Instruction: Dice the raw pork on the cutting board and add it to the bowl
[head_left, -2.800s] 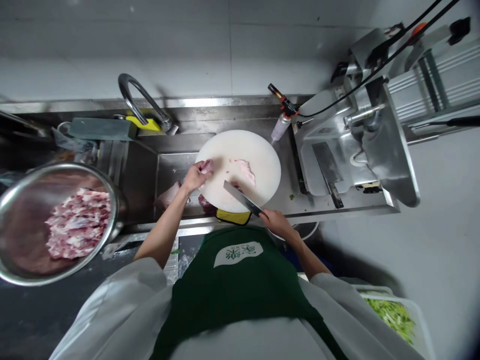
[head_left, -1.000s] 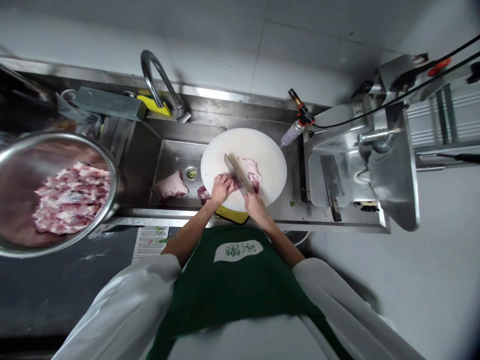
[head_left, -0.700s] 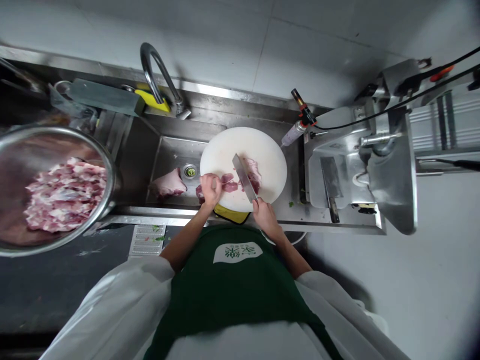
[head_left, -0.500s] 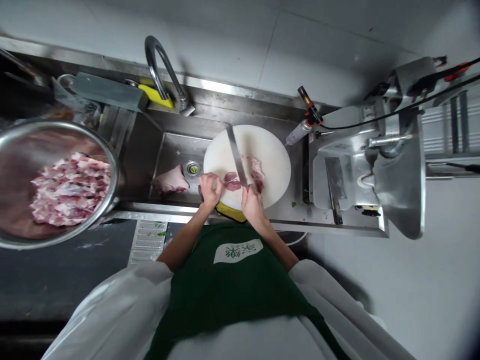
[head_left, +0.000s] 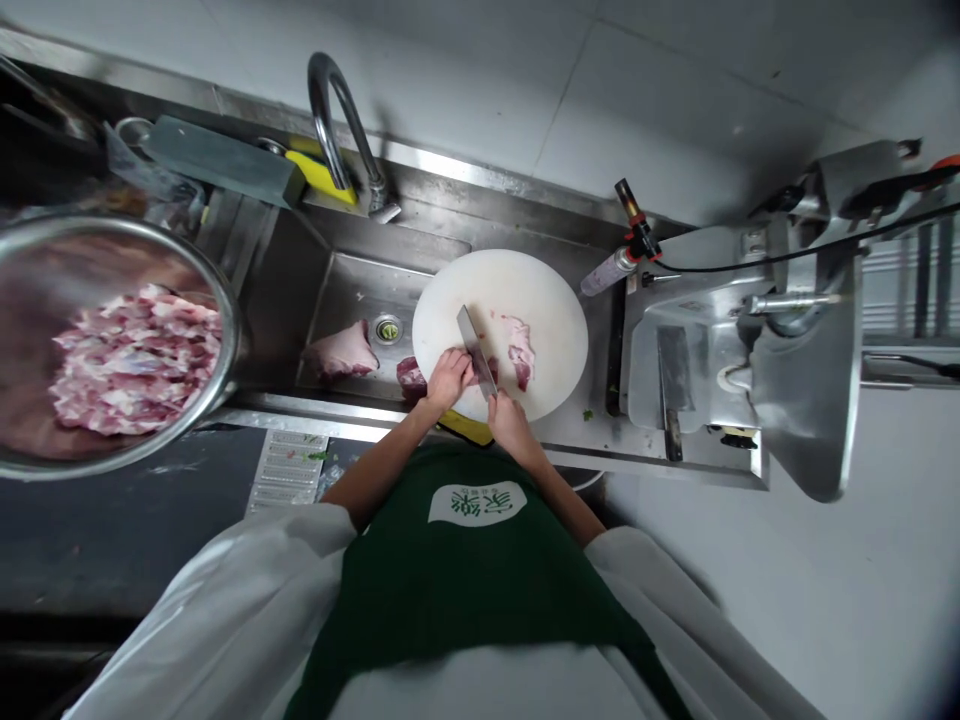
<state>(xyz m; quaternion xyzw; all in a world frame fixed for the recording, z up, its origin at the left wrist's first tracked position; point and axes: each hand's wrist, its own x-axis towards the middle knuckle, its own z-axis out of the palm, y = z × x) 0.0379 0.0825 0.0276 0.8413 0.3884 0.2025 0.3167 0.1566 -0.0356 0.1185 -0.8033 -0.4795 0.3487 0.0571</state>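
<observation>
My right hand (head_left: 511, 425) is wrapped round the handle of a kitchen knife (head_left: 477, 350), whose blade slants up and left across a round white cutting board (head_left: 551, 300). Under the blade lies a piece of raw meat (head_left: 492, 368), partly hidden by the knife. On its left side my left hand (head_left: 450, 376) grips the meat with curled fingers, close to the blade. A strip of pale, fatty meat (head_left: 520, 350) rests on the board to the right. Two more chunks are in the sink: a skin-covered one (head_left: 343, 352) and a dark red one (head_left: 410, 378) beside the board.
A large metal bowl (head_left: 234, 345) of cut meat stands at the left. Behind the sink (head_left: 315, 310) rises a faucet (head_left: 335, 110). Right of the board are a blowtorch (head_left: 615, 265) and a metal slicer (head_left: 802, 370) with a cleaver (head_left: 673, 385) lying on it.
My left hand has moved right, from the board's edge onto the meat. The knife has come over the meat, its blade now lower. The dark red chunk in the sink is more exposed.
</observation>
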